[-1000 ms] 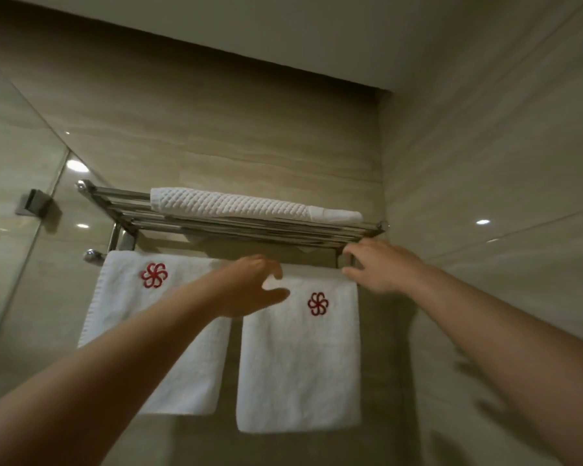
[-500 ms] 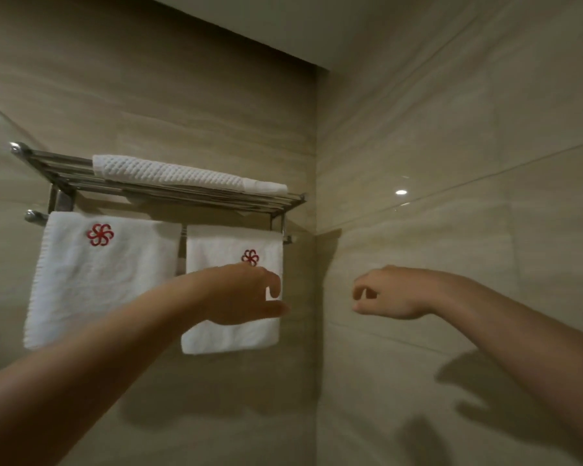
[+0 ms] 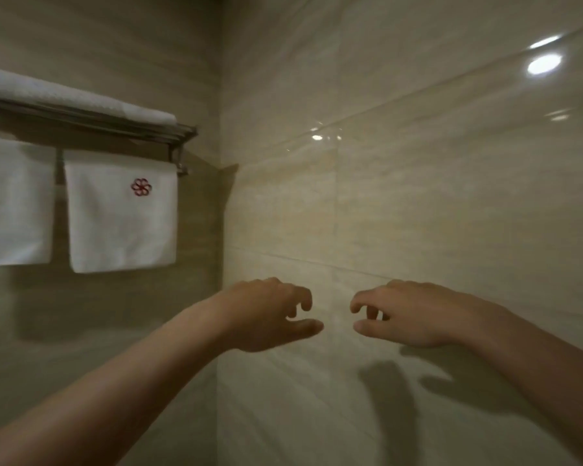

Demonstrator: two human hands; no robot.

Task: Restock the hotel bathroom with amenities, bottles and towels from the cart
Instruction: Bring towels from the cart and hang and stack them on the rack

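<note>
A chrome towel rack [image 3: 169,131] is fixed to the wall at the upper left. A folded white waffle towel [image 3: 81,100] lies on top of it. Two white towels hang from its bar: one with a red flower emblem [image 3: 122,213] and another [image 3: 14,203] cut off by the left edge. My left hand [image 3: 270,314] and my right hand [image 3: 408,314] hover side by side in front of the tiled wall, below and to the right of the rack. Both hold nothing, fingers loosely curled.
Glossy beige tiled walls meet in a corner [image 3: 221,196] just right of the rack. Ceiling lights reflect on the right wall [image 3: 544,63]. Shadows of my arms fall on the lower wall.
My view has swung right, so the rack slid to the left edge. Both hands left the hanging towel and bar and dropped lower, now close together in front of the side wall.
</note>
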